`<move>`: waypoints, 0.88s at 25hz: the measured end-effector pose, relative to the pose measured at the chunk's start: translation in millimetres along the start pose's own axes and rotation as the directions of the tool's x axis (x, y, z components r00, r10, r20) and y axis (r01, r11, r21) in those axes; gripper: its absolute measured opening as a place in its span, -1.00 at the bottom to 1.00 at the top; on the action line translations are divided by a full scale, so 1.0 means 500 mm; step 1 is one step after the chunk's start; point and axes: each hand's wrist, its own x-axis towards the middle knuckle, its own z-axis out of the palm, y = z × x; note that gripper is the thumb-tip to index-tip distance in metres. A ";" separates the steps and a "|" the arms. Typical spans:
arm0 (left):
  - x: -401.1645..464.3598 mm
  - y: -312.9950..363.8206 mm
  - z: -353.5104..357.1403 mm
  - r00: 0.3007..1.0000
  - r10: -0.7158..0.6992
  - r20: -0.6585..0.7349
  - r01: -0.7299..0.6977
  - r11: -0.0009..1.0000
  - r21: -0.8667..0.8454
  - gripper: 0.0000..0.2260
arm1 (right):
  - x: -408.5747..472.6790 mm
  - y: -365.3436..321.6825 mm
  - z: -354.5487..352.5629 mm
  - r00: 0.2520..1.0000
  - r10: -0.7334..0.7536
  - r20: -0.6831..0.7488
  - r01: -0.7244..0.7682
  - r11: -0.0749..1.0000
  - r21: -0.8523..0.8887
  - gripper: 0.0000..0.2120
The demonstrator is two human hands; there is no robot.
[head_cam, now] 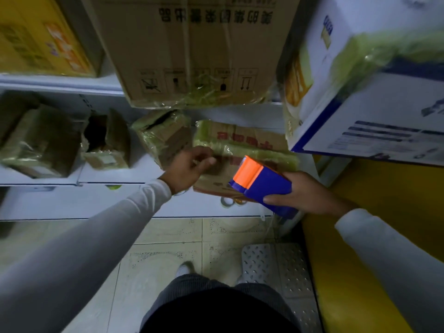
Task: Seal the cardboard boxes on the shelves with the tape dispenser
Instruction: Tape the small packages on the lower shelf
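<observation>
Shelf boxes, left: two small taped cartons (40, 143) and (108, 145) sit on the white shelf (115, 176), well apart from your hands; the second shows a dark gap at its top.
Left hand: your left hand (189, 169) rests on the near edge of the flat red-printed box (242, 145), fingers curled; you cannot tell whether they pinch a tape end or only press the cardboard.
Target box: it lies on the same shelf, between your hands, with greenish tape bands already across its top.
Tape dispenser: the blue-and-orange tape dispenser (259, 183) hovers over the box's right part, orange nose towards the tape.
Right hand: your right hand (302, 195) grips the dispenser body, thumb along its near side.
Technique: brace the box with the left hand, lay the nose flat on the seam, pull in one steady stroke, then press the strip down.
</observation>
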 end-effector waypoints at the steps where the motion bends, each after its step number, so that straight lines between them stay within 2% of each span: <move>1: -0.008 0.011 0.005 0.996 -0.044 0.078 0.052 0.993 -0.105 -0.88 | 0.005 -0.005 -0.001 1.000 -0.008 0.015 0.007 1.000 0.003 -0.54; 3: -0.021 0.030 0.013 0.972 -0.121 0.201 0.168 0.957 -0.238 -0.83 | 0.014 -0.012 -0.002 0.999 -0.001 0.036 0.000 1.000 0.007 -0.55; 6: -0.026 0.046 0.021 0.943 -0.145 0.299 0.244 0.913 -0.327 -0.71 | 0.023 -0.021 -0.005 0.997 0.000 0.079 0.000 1.000 0.005 -0.56; 9: -0.027 0.054 0.027 0.924 -0.138 0.355 0.283 0.872 -0.399 -0.73 | 0.030 -0.027 0.000 0.995 -0.011 0.095 0.008 1.000 0.029 -0.55; 12: -0.032 0.057 0.032 0.884 -0.183 0.431 0.395 0.786 -0.476 -0.75 | 0.031 -0.025 0.010 0.995 -0.021 0.100 0.017 0.999 0.032 -0.56; 14: -0.036 0.050 0.031 0.875 -0.173 0.452 0.401 0.783 -0.476 -0.80 | 0.029 -0.025 0.013 0.994 -0.016 0.112 0.013 1.000 0.029 -0.53; 16: -0.034 0.046 0.029 0.894 -0.184 0.408 0.373 0.810 -0.452 -0.84 | 0.025 -0.026 0.013 0.992 -0.010 0.124 0.006 1.000 0.029 -0.50; 18: -0.034 0.045 0.029 0.935 -0.194 0.298 0.315 0.841 -0.440 -0.87 | 0.022 -0.029 0.013 0.992 -0.012 0.129 0.011 1.000 0.005 -0.50; 22: -0.031 0.048 0.028 0.978 -0.143 0.150 0.195 0.880 -0.432 -0.88 | 0.027 -0.045 -0.002 0.988 0.003 0.152 -0.004 1.000 0.006 -0.58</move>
